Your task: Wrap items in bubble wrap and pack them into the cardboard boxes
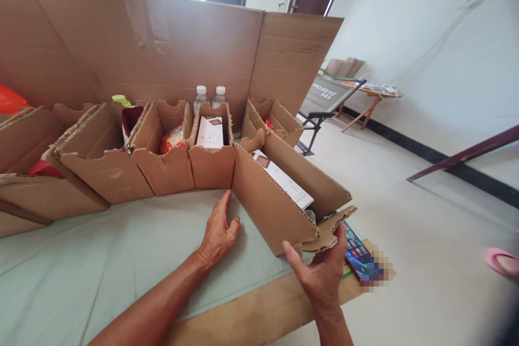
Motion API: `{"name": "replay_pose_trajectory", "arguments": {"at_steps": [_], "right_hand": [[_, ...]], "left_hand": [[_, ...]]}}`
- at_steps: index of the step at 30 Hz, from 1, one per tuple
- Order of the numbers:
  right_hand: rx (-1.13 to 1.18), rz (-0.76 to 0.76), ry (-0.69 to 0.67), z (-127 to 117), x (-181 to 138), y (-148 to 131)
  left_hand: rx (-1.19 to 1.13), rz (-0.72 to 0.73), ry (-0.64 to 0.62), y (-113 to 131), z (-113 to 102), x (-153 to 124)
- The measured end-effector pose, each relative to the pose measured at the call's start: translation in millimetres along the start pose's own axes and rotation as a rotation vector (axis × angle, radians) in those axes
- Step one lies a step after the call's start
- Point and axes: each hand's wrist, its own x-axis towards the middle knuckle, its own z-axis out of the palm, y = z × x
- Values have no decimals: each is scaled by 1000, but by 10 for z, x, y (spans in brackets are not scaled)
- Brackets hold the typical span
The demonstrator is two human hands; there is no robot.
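Note:
A cardboard box [267, 194] without a lid stands at an angle on the right, holding a white printed carton [287, 181] and something clear, partly hidden. My right hand [322, 273] grips its near end, thumb on the left side and fingers by the torn flap. My left hand [219, 230] is open and empty over the pale green cloth [158, 248], fingertips close to the corner where the angled box meets the row. That neighbouring cardboard box [213, 170] contains another white carton [211, 132].
Several more open cardboard boxes [109, 175] run leftward, some with red packets [174, 138]. Two clear bottles [200, 98] stand behind, before a tall cardboard panel [174, 43]. A phone [357, 248] lies at the table's right edge. A folding chair [330, 94] stands beyond.

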Motion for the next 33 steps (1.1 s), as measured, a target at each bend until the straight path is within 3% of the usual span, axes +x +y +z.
{"name": "replay_pose_trajectory", "arguments": {"at_steps": [6,12,17,22,26,30,33], "right_hand": [[-44,78,16,81,6,-113],[-221,-4,130,332,-192,-418],[-117,-40,68,335,-99,-346],[-113,4,3,288,34,-248],[-36,104,30,315,10,-275],[-153,100,-114,-16,47,-255],[-215,78,-216,-457,400,-216]], "left_hand": [[16,-9,-17,12,-11,-14],[21,-15,-14,18,-11,-9],[16,-16,-17,51,-10,-6],[9,-23,-7,75,-9,-7],[16,-28,-12,83,-4,-6],[30,-28,-5,104,-5,-14],[34,-33,-2,124,-6,-24]]}}
